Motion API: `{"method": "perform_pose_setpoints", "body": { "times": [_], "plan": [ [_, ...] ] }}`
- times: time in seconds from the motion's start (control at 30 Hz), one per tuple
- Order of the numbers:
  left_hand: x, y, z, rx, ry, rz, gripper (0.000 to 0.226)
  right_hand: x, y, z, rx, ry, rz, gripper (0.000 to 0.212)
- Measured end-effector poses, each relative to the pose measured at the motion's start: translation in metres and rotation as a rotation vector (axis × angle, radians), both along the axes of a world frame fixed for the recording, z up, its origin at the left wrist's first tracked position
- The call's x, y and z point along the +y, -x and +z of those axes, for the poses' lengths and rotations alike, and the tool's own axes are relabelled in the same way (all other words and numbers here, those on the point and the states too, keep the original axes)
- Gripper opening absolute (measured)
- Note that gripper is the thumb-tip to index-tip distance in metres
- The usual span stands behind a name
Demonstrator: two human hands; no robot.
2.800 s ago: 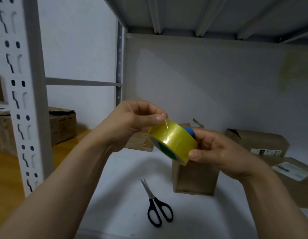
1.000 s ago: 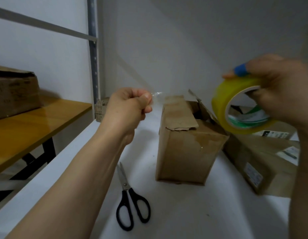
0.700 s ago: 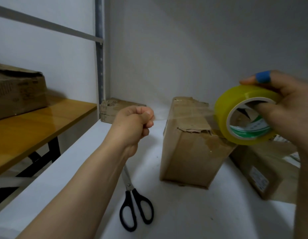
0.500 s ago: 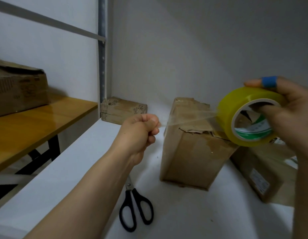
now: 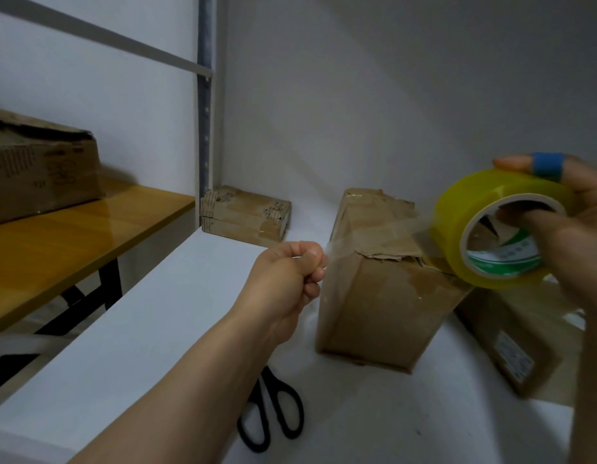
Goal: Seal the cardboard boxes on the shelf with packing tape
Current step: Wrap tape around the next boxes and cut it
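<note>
The fingers [image 5: 309, 262] of the left hand [image 5: 283, 283] are curled tight, pinching the free end of a clear, filmy tape strip [image 5: 374, 231], while the right hand [image 5: 581, 242] grips the glossy yellow tape roll [image 5: 471, 205] — thumb hooked in its white card core, a blue-banded finger over the rim. The strip runs taut across the torn, creased top flaps of the upright brown cardboard box [image 5: 384, 303] on the smooth white shelf [image 5: 150, 329] — touching or just above, I cannot tell. Black-handled scissors [image 5: 273, 420] lie beneath the left forearm.
</note>
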State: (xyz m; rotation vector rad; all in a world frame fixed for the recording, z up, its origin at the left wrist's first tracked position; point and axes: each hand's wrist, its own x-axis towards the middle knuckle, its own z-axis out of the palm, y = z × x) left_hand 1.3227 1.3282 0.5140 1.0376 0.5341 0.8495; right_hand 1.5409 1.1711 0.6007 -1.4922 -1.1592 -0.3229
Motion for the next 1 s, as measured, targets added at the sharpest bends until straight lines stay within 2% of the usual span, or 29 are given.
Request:
{"method": "perform_pose_setpoints", "body": {
  "times": [0.1, 0.17, 0.33, 0.53, 0.67, 0.77, 0.87, 0.93, 1.0],
  "plan": [
    [-0.003, -0.003, -0.003, -0.004, 0.035, -0.028, 0.026, 0.000, 0.000, -0.001, 0.029, 0.000, 0.009, 0.059],
    [-0.007, -0.008, -0.007, 0.040, 0.019, 0.011, 0.018, -0.001, 0.001, -0.002, 0.048, 0.002, 0.026, 0.059],
    [-0.019, -0.021, -0.016, 0.198, -0.139, 0.220, 0.009, 0.000, 0.007, -0.003, 0.085, -0.038, 0.064, 0.054],
    [-0.023, -0.022, -0.014, 0.340, -0.357, 0.284, 0.004, 0.003, 0.018, -0.003, 0.104, -0.059, 0.110, 0.056],
    [-0.016, -0.025, -0.020, 0.411, -0.301, 0.227, 0.018, 0.004, 0.021, -0.001, 0.115, -0.059, 0.124, 0.060],
    [-0.016, -0.025, -0.030, 0.471, -0.307, 0.206, 0.013, 0.002, 0.018, -0.003, 0.140, -0.077, 0.111, 0.057],
    [-0.020, -0.020, -0.031, 0.397, -0.412, 0.324, 0.013, 0.001, 0.019, -0.004, 0.135, -0.084, 0.089, 0.057],
    [-0.030, -0.015, -0.024, 0.265, -0.615, 0.464, 0.016, 0.001, 0.020, -0.003, 0.138, -0.097, 0.097, 0.058],
    [-0.041, -0.015, -0.021, 0.147, -0.841, 0.460, 0.034, 0.000, 0.021, -0.004, 0.133, -0.102, 0.097, 0.058]
  ]
}}
